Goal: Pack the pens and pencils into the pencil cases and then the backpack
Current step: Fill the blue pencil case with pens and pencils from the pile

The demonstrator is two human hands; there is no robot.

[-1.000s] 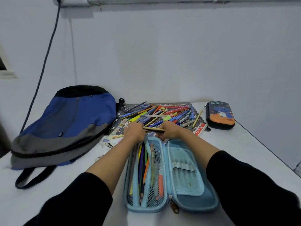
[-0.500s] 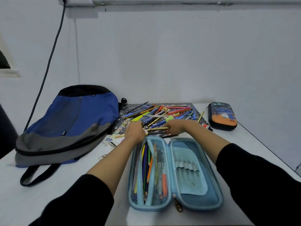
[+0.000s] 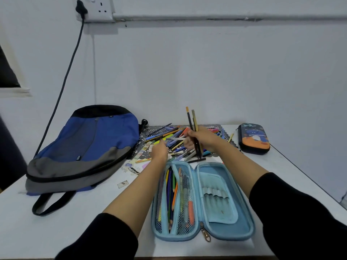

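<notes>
1. The white table point(image 3: 56, 231) carries all items and stands against a pale wall.

2. The backpack point(image 3: 84, 147), blue, grey and black, lies flat on the left part of the table. Its zip line is closed and one strap loops toward the near edge.

3. The light-blue pencil case point(image 3: 242, 194) lies opened flat at near centre, between the two forearms. The left half holds coloured pencils point(image 3: 170, 194) lying lengthwise. A mesh pocket point(image 3: 185, 199) beside them holds several pens. The right half shows a fabric pocket and a row of elastic loops.

4. A second pencil case point(image 3: 253, 139), dark with orange and blue print, lies zipped shut at the far right, well apart from the open one.

5. A dark patterned mat point(image 3: 144, 133) lies beyond the open case and just beside the backpack. A loose pile of pens and pencils point(image 3: 174, 132) lies on it.

6. The right hand point(image 3: 204, 139) is above the pile. Its grip is closed round two pencils point(image 3: 191, 119), which are held near upright, tops tilted slightly left and lower ends by the mat's near edge.

7. The left hand point(image 3: 159, 152) reaches into the near-left side of the pile, with the fingertips at the end of a pale pen point(image 3: 175, 139). Whether this grip is closed on the pen cannot be determined.

8. A metal clasp point(image 3: 206, 237) hangs from the open case's zip at the near edge.
</notes>
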